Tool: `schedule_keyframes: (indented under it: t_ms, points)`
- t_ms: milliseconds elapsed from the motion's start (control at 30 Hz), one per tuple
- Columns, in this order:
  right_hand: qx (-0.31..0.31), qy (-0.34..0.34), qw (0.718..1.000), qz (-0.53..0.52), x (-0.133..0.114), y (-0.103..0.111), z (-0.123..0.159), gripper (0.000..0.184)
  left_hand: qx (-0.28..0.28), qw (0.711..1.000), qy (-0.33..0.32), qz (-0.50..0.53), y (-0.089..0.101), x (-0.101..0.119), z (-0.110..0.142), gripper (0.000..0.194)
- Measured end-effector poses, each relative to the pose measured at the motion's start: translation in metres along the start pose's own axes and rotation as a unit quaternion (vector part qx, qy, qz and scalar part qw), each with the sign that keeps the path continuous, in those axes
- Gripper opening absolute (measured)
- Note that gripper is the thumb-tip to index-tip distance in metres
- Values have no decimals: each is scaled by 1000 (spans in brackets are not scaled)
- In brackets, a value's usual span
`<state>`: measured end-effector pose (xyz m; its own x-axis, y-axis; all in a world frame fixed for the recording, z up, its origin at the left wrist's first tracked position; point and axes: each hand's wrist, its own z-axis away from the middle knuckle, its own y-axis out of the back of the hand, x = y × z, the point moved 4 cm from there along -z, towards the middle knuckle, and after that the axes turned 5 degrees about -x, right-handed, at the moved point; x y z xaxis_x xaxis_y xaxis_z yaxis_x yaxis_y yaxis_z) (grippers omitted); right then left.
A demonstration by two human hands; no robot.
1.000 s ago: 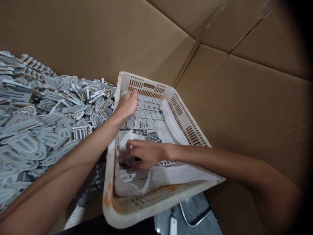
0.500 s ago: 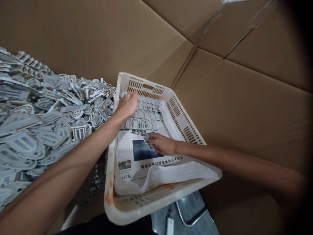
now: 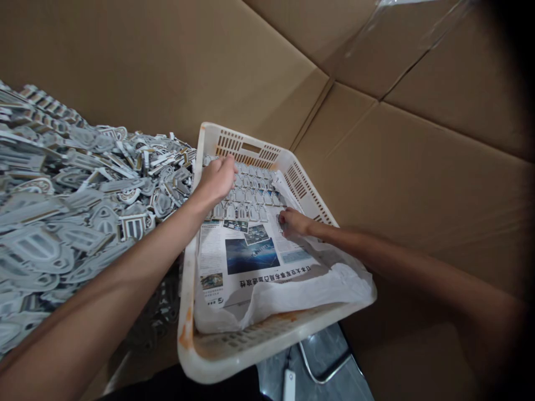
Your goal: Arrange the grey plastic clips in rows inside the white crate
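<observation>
Over the left end of the rows in the basket, my left hand (image 3: 219, 177) is closed with its fingers curled; whatever it holds is hidden. My right hand (image 3: 296, 223) is closed in a pinch above the newspaper, just right of the nearest row. A small flat grey part (image 3: 280, 223) shows partly at its fingertips. Several grey slotted parts (image 3: 241, 211) lie side by side in rows at the far end. Beneath them is a printed newspaper sheet (image 3: 213, 250) inside the white plastic basket (image 3: 234, 367).
A big heap of loose grey slotted parts (image 3: 83, 195) fills the left side. Brown cardboard walls (image 3: 438, 184) rise behind and to the right. White lining paper (image 3: 301, 292) folds up inside the basket's near side. Below stands a bent metal tube (image 3: 321, 379).
My right hand has moved right and slightly away from me, from the newspaper's dark picture to the row's right end. My left hand has stayed nearly in place.
</observation>
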<state>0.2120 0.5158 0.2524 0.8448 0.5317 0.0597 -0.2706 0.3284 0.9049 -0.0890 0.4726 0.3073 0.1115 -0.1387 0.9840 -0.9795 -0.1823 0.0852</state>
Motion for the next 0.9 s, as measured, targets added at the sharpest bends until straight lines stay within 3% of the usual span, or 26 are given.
schedule_keyframes:
  t_ms: [233,900]
  points:
    - [53,40,996,-66,7,3,-17,31,4,1000,0,-24,3,-7,-5,42]
    - [77,86,987,-110,6,3,-38,34,2,1000,15,-21,3,-5,-2,44]
